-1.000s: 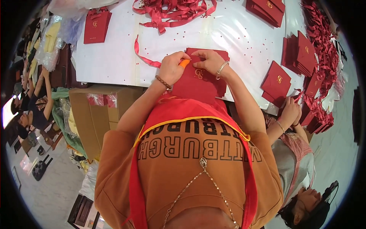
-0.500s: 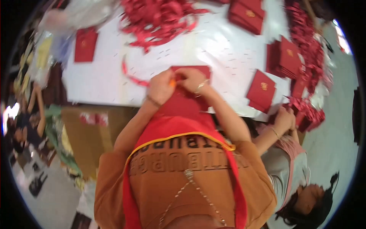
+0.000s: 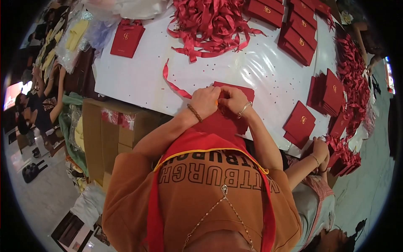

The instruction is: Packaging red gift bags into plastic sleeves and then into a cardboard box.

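A dark red paper bag lies flat at the near edge of the white table, beneath both my hands. My left hand is closed over its left side, and a loose red ribbon trails out from under it onto the table. Something small and orange shows at the left fingertips; its kind is unclear. Close beside it, my right hand is closed in a pinch over the bag, fingertips almost touching the left ones. What the right fingers grip is hidden.
A heap of red ribbons covers the table's far middle. Red bags lie in stacks at the far right, with another bag far left. A co-worker's hand works at the right. A cardboard box stands at my left.
The view has shifted, so the table and hands appear lower and further right. Both hands stay together over the bag, with little visible change in their grip.
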### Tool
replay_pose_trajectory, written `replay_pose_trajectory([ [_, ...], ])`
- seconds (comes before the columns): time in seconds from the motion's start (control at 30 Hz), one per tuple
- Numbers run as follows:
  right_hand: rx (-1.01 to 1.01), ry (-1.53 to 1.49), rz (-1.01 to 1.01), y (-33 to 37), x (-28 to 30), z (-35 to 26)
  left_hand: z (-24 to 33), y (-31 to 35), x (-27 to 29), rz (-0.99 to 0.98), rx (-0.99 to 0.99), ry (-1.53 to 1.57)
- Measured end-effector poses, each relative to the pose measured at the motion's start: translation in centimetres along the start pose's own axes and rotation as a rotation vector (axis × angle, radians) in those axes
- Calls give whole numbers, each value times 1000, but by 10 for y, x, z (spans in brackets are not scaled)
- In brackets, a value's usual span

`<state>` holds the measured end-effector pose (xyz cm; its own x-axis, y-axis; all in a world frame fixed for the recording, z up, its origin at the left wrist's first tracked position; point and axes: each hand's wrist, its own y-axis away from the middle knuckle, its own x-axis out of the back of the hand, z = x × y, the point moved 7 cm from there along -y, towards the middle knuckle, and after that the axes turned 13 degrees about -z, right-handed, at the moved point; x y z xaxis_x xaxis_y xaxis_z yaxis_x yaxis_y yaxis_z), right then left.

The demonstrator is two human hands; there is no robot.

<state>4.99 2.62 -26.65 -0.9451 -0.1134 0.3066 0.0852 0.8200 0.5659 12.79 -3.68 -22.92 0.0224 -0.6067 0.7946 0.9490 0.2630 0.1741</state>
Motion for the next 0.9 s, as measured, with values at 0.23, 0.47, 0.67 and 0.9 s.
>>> replay_pose_trajectory([
  [0.23,-34,22,-27,2,-6,3,-21,2,7,-29,121,387],
  [0.47,121,-108,7,10,-2,1,-12,0,24,-134,-4,-102],
  [0.67,200,414,233,25,2,-25,-37,-20,24,-401,57,-33],
  [0.9,243,332,244,30,1,-30,-24,-50,-1,-1106,-164,180],
])
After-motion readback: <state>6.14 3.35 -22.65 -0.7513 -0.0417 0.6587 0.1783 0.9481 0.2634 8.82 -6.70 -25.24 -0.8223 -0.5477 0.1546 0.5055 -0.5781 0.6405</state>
